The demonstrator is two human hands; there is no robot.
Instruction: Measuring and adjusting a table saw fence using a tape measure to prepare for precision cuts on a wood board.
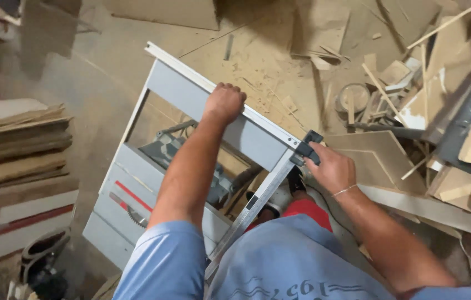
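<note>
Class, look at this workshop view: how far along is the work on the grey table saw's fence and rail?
Done: the fence lies across the saw table. In hand: left hand grips the rail; right hand holds the black fence handle. Left: the blade has no board near it.

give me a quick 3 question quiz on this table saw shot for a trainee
1. True or false: the left hand rests on the far rail of the table saw.
2. What does the right hand close on? A) a scrap board B) the black grip at the end of the fence C) the saw blade
3. Fill in: the floor is covered in ____ and wood offcuts.

Key
1. True
2. B
3. sawdust
</note>
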